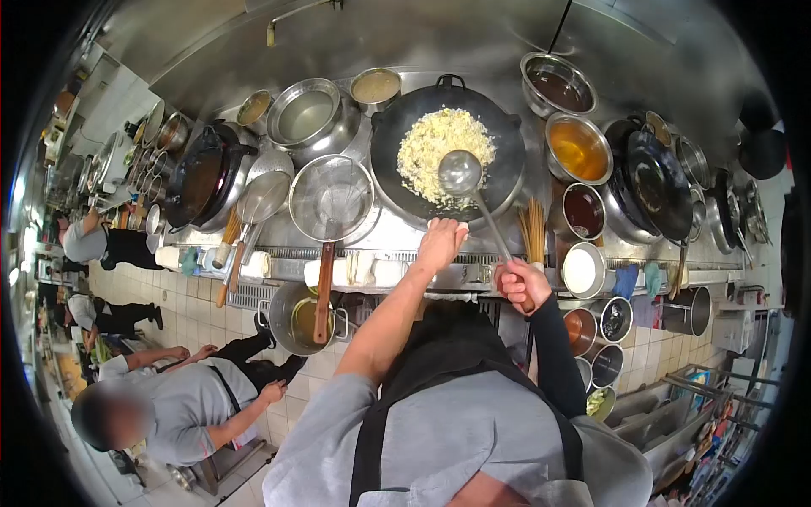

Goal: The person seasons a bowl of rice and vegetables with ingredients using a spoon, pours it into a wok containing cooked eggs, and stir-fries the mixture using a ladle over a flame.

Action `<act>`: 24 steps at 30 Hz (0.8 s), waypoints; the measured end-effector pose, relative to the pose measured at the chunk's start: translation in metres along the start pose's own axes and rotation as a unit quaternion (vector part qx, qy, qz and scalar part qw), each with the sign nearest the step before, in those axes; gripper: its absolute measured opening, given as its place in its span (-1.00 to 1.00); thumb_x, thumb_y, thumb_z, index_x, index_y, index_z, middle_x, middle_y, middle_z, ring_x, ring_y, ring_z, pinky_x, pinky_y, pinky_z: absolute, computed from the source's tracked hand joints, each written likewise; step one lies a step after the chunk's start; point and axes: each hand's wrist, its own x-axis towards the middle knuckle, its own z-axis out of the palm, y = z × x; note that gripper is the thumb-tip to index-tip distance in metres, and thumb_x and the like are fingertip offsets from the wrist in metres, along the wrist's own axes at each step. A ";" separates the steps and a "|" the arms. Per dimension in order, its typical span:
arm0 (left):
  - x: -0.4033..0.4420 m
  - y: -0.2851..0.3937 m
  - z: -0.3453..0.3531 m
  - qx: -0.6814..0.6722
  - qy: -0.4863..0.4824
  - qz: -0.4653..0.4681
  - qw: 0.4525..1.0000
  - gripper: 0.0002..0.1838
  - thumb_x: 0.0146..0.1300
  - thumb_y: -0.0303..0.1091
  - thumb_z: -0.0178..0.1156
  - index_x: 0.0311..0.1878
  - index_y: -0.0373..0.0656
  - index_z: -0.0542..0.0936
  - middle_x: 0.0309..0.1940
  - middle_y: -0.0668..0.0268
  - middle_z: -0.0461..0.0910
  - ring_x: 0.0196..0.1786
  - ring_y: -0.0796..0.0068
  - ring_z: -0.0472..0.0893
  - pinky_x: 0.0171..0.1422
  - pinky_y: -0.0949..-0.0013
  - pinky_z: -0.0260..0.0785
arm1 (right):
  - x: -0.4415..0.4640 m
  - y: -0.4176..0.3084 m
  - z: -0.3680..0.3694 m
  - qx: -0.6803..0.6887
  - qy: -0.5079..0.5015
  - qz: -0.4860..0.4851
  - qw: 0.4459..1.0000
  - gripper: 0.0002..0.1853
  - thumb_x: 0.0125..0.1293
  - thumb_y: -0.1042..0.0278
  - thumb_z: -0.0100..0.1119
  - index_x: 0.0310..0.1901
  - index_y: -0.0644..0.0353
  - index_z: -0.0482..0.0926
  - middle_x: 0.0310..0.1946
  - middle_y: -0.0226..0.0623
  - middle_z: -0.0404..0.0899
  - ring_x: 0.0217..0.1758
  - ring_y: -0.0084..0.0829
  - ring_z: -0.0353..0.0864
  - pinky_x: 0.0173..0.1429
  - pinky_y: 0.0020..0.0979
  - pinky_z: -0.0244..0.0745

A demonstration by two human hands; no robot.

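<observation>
pretty snug setup. the wok point(393, 165) has bare dark metal round most of the rice point(435, 139), so that's the open room inside. outside it's tighter: mesh strainer point(332, 190) just off the left rim, bowl of amber liquid point(579, 149) near the right, and the worktop point(397, 242) ends just in front.

the ladle point(460, 173) has its bowl over the rice, right of centre, pointing away from the person. long axis slants far-left to near-right, handle crossing the near rim beside a bamboo brush point(531, 228).

right hand point(522, 286) is wrapped round the handle. left hand point(441, 243) is curled on a white cloth point(462, 228) by the near rim; can't tell if it grips the rim too.
</observation>
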 end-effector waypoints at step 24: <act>-0.052 0.115 -0.133 -0.066 0.018 0.019 0.997 -0.68 0.55 -0.21 0.21 -0.28 -0.27 0.62 -0.29 -0.07 0.65 -0.13 -0.27 0.57 0.00 -0.13 0.41 | -0.207 -0.091 0.020 -0.618 0.006 -0.031 0.785 -0.33 0.58 0.44 0.14 0.67 0.04 0.25 -0.45 -0.47 0.63 -0.58 -0.56 0.54 -0.44 -0.37 0.54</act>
